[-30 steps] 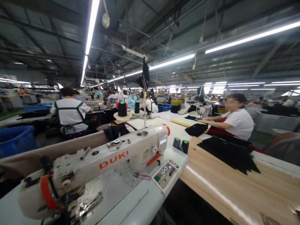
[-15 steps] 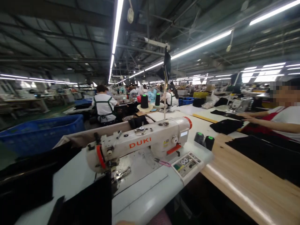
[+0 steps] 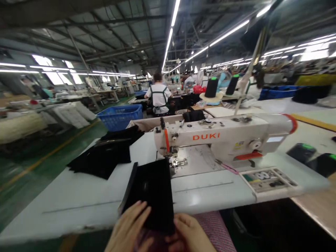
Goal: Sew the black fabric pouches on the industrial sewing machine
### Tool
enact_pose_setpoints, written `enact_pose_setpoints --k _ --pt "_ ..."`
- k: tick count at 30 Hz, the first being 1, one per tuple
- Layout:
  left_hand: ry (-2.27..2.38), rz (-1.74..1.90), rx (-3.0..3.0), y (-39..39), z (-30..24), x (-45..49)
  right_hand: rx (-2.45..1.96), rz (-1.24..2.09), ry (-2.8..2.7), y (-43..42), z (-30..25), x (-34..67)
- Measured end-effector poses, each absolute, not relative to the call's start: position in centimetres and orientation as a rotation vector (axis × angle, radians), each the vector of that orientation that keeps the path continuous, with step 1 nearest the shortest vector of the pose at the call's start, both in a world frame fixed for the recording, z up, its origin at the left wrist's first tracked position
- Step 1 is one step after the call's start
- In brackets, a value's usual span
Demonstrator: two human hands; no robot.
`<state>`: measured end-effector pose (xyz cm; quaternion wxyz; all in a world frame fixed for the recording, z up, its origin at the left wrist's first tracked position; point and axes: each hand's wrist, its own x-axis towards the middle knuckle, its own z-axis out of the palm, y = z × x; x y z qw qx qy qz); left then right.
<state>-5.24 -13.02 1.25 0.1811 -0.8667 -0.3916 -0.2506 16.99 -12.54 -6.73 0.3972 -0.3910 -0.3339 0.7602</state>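
Left hand [image 3: 127, 227], right hand [image 3: 189, 234]: close together, both clamped on near end of black fabric panel [image 3: 149, 189] | Panel: on near edge of white worktop [image 3: 78, 199], just left of presser foot [image 3: 178, 162] of DUKI sewing machine [image 3: 223, 140] | Left on worktop: black fabric pile [image 3: 102, 157]

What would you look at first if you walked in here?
The big white DUKI sewing machine grabs your eye first, sitting right in front on its white table. Close by at the table's edge, the person's left hand and right hand hold a piece of black cloth. Farther away on the left, a bright blue basket stands out.
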Motion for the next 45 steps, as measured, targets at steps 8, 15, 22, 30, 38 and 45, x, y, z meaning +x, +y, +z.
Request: enact_pose_setpoints --k 8,15,22,30,38,45 --pt "-1.244 -0.610 -2.895 -13.0 -1.1 -0.6 -0.982 1.965 -0.740 -13.8 -4.9 17.4" --pt "-1.815 -1.484 -2.519 -13.2 1.5 -1.1 -1.102 1.958 -0.721 -13.2 -4.3 16.8" --pt "-1.341 -0.835 -2.882 -13.6 0.2 -0.5 -1.157 2.025 -0.723 -14.7 -4.5 17.7" --pt "-2.173 -1.155 -2.015 -15.5 0.2 -6.7 -1.198 1.993 -0.761 -13.5 -4.4 16.9" --pt "-2.665 -1.488 -1.947 -13.7 -0.6 -8.2 -1.209 2.013 -0.767 -13.6 -4.7 17.4" --pt "-1.271 -0.447 -2.763 -13.7 1.7 -2.1 -1.176 2.033 -0.728 -14.2 -4.7 18.1"
